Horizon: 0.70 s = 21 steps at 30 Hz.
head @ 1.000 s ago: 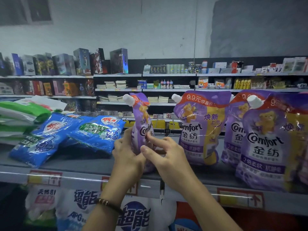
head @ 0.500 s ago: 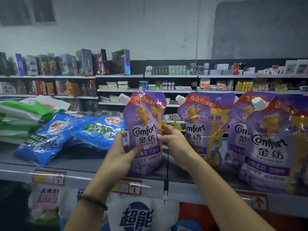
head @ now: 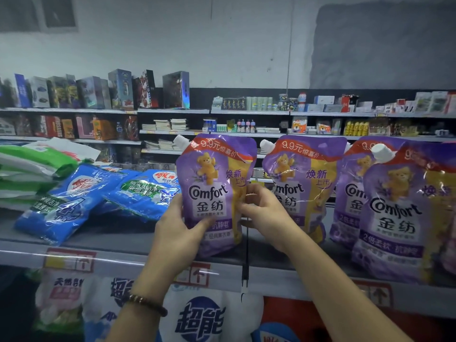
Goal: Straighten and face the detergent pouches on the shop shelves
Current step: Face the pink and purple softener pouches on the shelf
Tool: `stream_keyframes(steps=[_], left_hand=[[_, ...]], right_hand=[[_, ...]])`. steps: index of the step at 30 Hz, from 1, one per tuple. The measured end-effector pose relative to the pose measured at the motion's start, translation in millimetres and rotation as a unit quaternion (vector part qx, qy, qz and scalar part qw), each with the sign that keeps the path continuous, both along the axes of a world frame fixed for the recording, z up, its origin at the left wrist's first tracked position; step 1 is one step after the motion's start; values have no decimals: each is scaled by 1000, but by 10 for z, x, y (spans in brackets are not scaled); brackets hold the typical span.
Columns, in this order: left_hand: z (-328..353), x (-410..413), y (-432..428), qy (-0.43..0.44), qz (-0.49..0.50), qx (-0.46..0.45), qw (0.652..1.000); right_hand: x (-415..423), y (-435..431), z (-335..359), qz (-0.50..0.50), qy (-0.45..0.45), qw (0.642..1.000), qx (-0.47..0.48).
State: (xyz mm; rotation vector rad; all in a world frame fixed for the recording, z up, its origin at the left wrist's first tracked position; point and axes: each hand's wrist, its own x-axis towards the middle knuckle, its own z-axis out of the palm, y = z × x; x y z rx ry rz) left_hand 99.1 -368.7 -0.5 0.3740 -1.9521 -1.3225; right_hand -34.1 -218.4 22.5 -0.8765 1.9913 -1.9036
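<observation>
A purple soft plastic Comfort pouch w/ a white cap (head: 212, 193) stands up straight in the middle of the grey shop shelf (head: 111, 240). Its front side faces the camera, so the bear pic and the words are easy to see. The left hand (head: 177, 233) grips its lower left edge: the thumb lies across the front and the other fingers are hidden behind the pouch. The right hand (head: 264, 213) pinches the yellow right edge, w/ its fingers (head: 249, 193) curled on it. The pouch's bottom is down by the front lip of the shelf; can't tell if it sits on the shelf or hangs just above. Just to the R stands a second purple pouch (head: 303, 178), upright, facing front, partly behind the right hand. Further R is a third purple pouch (head: 350, 201), and a fourth purple pouch (head: 394, 218) stands in front of it, nearer the camera. To the L of the held pouch lie a small shiny blue bag (head: 145, 193) and a big shiny blue bag (head: 66, 201), both flat and slanted. Past them is a stack of green and white bags (head: 29, 166). A dark bead bracelet (head: 148, 303) is on the left wrist. Below the shelf are white bags w/ big blue letters (head: 199, 319).
</observation>
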Motion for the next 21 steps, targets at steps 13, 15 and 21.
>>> stream_keyframes(steps=[13,15,21], left_hand=[[3,-134,299,150,-103,49,982],[40,-168,381,160,-128,47,978],[60,-295,621,161,-202,73,963]], right_hand=[[321,427,71,-144,211,963,-89],[338,541,89,-151,206,961,-103],[348,861,111,-182,184,960,-106]])
